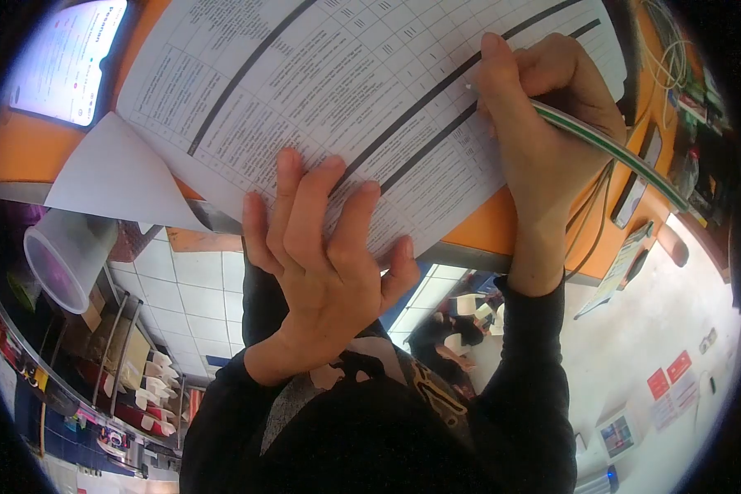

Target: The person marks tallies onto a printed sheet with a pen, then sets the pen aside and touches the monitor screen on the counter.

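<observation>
Printed form (370,107) on desk (487,224): tally strokes entered toward twelve o'clock, other cells unconfirmed (print too small). My left hand (317,255) lies spread at six; my right hand (543,132) pinches a striped pen (634,161) at three.

This looks like an office or shop: orange desk (25,148), printed form (222,107), 1 phone (64,62), cables (671,70), loaded shelves (117,354), white floor tiles (199,280).
</observation>
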